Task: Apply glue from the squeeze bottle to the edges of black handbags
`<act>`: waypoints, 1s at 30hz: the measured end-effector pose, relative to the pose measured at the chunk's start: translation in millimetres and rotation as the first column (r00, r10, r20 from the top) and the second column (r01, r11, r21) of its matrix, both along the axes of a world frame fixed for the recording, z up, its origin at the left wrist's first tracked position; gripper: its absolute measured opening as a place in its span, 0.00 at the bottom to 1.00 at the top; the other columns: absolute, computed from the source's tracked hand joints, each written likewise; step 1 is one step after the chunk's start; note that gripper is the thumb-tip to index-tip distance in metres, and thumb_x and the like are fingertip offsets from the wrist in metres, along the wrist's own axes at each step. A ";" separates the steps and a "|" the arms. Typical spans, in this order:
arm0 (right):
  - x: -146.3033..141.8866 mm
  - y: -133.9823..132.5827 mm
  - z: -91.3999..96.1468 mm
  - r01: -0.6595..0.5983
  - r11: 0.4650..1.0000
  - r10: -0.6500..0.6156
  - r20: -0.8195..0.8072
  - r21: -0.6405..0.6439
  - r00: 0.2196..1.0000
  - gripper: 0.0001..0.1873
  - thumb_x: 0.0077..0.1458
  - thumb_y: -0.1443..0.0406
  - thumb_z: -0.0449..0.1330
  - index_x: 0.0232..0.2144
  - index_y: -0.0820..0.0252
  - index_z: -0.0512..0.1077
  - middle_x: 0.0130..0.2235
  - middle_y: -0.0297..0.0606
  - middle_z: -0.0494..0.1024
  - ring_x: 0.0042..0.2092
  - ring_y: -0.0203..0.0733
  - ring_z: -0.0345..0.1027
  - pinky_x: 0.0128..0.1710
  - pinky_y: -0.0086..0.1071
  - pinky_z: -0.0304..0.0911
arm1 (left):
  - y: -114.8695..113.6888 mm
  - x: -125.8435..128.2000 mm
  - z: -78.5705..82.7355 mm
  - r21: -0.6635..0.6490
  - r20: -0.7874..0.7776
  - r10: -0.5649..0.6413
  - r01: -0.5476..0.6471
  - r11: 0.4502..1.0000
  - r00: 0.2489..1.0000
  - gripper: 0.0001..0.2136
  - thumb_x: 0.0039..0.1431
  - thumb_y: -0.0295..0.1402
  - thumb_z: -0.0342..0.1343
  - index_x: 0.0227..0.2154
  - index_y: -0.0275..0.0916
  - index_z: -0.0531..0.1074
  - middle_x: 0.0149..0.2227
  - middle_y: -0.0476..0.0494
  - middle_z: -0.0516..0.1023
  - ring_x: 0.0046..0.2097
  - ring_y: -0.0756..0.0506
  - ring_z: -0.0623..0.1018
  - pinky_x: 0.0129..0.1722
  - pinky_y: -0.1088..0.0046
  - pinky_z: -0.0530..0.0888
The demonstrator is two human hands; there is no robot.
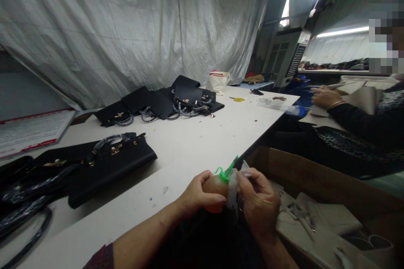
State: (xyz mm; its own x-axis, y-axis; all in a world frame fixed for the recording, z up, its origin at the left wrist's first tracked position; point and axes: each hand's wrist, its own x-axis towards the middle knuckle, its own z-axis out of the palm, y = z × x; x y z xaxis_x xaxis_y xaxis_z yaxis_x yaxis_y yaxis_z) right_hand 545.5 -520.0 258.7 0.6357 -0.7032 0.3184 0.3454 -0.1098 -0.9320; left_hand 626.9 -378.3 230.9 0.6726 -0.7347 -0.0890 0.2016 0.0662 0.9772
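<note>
The squeeze bottle is held up beside the near edge of the white table, its long axis leaning right and away from the person, with the green nozzle pointing up that way. A printed sheet at far left carries lines of text (too blurred to read) and red bands. The left hand wraps the bottle's body, thumb across its near side; the right hand, bent inward with fingers curled, pinches translucent film next to the nozzle.
</note>
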 end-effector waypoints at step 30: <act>-5.7 -27.7 21.0 -0.085 0.969 0.114 -0.118 0.232 0.986 0.15 0.40 0.57 0.74 0.26 0.62 0.77 0.21 0.31 0.71 0.23 0.33 0.58 0.21 0.27 0.54 | -6.0 -15.3 9.6 0.264 0.485 0.078 -0.230 0.937 0.871 0.26 0.39 0.47 0.72 0.33 0.40 0.64 0.30 0.53 0.68 0.31 0.50 0.66 0.28 0.75 0.62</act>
State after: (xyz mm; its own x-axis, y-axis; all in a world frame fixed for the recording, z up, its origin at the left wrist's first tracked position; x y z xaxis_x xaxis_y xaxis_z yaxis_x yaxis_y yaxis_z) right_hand 539.8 -547.7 279.7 0.7314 -0.6784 0.0692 0.2187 0.1373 -0.9661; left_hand 611.5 -384.3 240.5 0.7938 -0.6055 0.0581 -0.2636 -0.2563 0.9300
